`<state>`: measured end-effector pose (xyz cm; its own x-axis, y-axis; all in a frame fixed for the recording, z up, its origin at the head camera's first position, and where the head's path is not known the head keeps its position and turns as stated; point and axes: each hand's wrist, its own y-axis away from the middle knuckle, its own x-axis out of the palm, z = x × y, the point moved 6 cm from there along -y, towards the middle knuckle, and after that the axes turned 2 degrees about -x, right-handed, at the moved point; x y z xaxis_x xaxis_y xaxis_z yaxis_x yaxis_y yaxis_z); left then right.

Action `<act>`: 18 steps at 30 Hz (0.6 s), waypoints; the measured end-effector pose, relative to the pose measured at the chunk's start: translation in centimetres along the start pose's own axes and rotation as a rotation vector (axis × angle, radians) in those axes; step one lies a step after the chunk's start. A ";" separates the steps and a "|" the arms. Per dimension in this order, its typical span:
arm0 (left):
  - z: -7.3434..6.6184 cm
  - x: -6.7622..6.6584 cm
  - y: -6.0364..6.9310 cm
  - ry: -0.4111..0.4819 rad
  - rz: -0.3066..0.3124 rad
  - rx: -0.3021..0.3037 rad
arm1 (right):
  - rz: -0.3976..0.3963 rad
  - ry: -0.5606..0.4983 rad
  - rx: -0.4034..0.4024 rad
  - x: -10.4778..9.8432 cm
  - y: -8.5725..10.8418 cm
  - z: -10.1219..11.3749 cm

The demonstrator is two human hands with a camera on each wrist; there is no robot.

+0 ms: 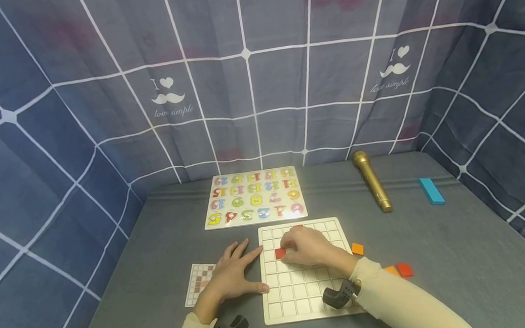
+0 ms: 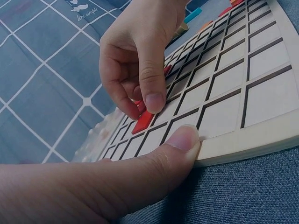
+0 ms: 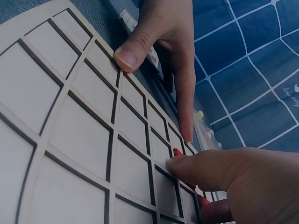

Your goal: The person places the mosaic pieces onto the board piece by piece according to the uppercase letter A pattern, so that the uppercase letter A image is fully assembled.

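A pale wooden grid board lies on the grey table. My left hand is spread at its left edge; in the left wrist view the thumb of this left hand rests on the rim. Over the upper left cells, my right hand has its thumb and curled fingers at a red tile, pinching it at the board. The left wrist view shows this red tile partly under the fingertips. Another red tile lies near the top edge, partly hidden by the hand.
A printed grid card is partly under the left hand. Behind the board lies a number puzzle. To the right are orange tiles, a red tile, a gold microphone and a blue block.
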<state>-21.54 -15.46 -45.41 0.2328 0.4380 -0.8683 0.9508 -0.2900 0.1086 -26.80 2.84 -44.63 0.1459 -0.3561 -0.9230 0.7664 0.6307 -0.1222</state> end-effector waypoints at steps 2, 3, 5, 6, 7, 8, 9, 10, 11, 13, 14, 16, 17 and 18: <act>0.1 0.0 -0.1 -0.001 0.000 -0.001 | 0.002 0.002 -0.002 -0.1 0.0 0.0; 0.2 0.0 -0.2 -0.001 -0.001 -0.002 | 0.006 0.001 0.004 -0.1 0.0 0.0; 0.5 0.1 -0.3 -0.007 -0.009 0.000 | 0.012 0.002 0.007 -0.1 0.0 -0.1; 0.5 0.1 -0.3 -0.006 -0.009 0.001 | 0.015 0.000 0.008 -0.2 0.0 -0.1; 0.5 0.1 -0.3 -0.007 -0.008 0.001 | 0.017 -0.003 0.011 -0.1 0.0 -0.1; 0.5 0.1 -0.3 -0.004 -0.008 0.004 | 0.021 -0.006 0.017 -0.1 0.0 -0.1; 0.4 0.1 -0.3 -0.003 -0.008 0.005 | 0.023 -0.006 0.017 -0.1 0.0 -0.2; 0.4 0.2 -0.2 -0.003 -0.007 0.006 | 0.025 -0.003 0.017 -0.1 0.0 -0.2; 0.3 0.1 -0.2 0.002 0.001 0.004 | 0.023 -0.001 0.020 -0.1 0.1 -0.2; 0.4 0.2 -0.3 0.004 -0.001 0.003 | 0.011 -0.009 0.030 -0.4 0.3 -0.3; 0.4 0.2 -0.3 0.006 -0.002 0.004 | 0.007 -0.021 0.040 -0.6 0.4 -0.5; 0.4 0.2 -0.3 0.007 -0.003 0.003 | -0.016 -0.041 0.057 -1.3 1.0 -1.0; 0.4 0.2 -0.3 0.007 -0.003 0.005 | -0.033 -0.048 0.064 -1.8 1.4 -1.4; 0.4 0.1 -0.3 0.006 -0.004 0.008 | -0.050 -0.062 0.067 -2.3 1.9 -1.8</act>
<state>-21.85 -15.65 -45.74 0.2300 0.4443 -0.8658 0.9501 -0.2953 0.1009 -26.79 6.11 -43.44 0.1434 -0.4290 -0.8918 0.8135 0.5643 -0.1406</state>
